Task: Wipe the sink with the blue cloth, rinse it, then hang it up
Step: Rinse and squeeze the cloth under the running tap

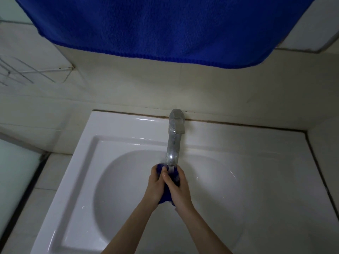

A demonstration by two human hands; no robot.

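**Blue cloth bunched under the faucet**

Over the back half of the sink (110, 129) basin, just below the faucet (173, 143) spout, the left hand (155, 186) and right hand (179, 189) press together. Each grip is closed round the bunched blue cloth (166, 195) between them. A large blue towel (165, 28) hangs above, and a wire rack (22, 70) is mounted at the left.

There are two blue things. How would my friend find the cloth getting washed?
Find the white sink and follow its silver tap down to the spout. Right under it, the left hand and right hand squeeze a small bunched-up blue cloth. The other blue thing is a big flat towel hanging high above.
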